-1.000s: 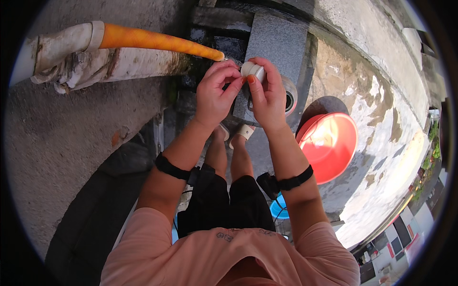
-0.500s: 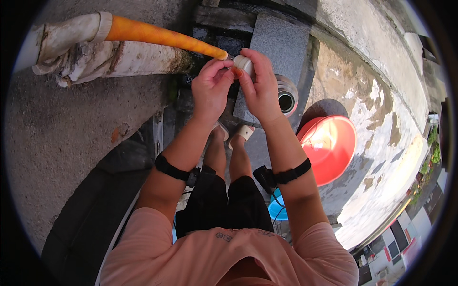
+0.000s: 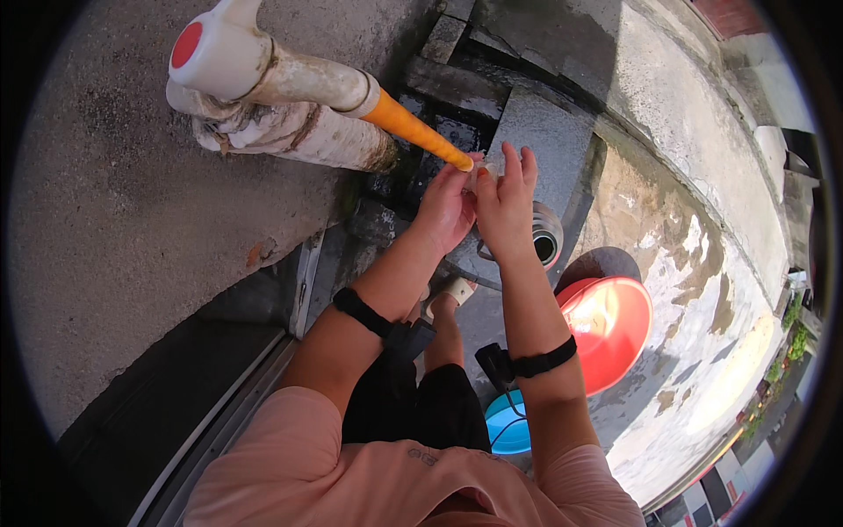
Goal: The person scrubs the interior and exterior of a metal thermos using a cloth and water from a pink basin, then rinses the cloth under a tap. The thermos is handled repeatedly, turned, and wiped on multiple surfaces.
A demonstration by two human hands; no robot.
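Note:
Just beyond the tip of an orange hose (image 3: 413, 127), my two hands meet, with wet glints between them. My left hand (image 3: 448, 211) is cupped with its fingers curled round a small white cap (image 3: 490, 165), most of which the fingers hide. My right hand (image 3: 507, 211) has its thumb against the cap, while two fingers point up and away on the far side. Close beside my right wrist a silver metal flask (image 3: 546, 235) stands with its round mouth uncovered.
The hose fits on a white tap (image 3: 228, 57) with a red disc, above a wrapped pipe (image 3: 307, 140). Beneath lies a wet drain (image 3: 457, 132) beside a grey stone slab (image 3: 549, 123). Right of me are a red basin (image 3: 615, 325) and a smaller blue basin (image 3: 509, 426).
The view has shifted, so the tap now shows. My right fingers have straightened and spread from the cap, and the cap has turned and is more hidden. My left hand has opened into a cup.

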